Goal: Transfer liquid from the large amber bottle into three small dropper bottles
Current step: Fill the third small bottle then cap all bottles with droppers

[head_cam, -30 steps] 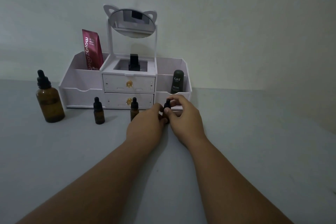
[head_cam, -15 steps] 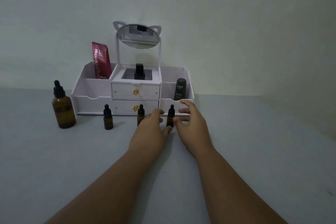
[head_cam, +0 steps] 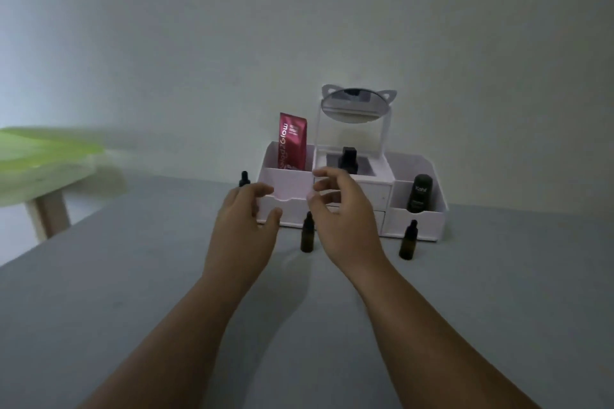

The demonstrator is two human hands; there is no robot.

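Only the black dropper cap of the large amber bottle shows above my left hand, which hovers in front of it with loosely curled fingers and holds nothing. My right hand is raised beside it, fingers relaxed and empty. One small amber dropper bottle stands capped on the grey surface between my two hands. A second small dropper bottle stands capped farther right, apart from both hands. A third small bottle is not visible; my right hand may cover it.
A white organizer with a cat-ear mirror stands behind the bottles. It holds a red tube, a black bottle and a dark Kahf bottle. A green-topped table stands at the far left.
Both hands let go of the rightmost small bottle and moved left toward the large amber bottle. The view has swung left, so everything sits farther right.
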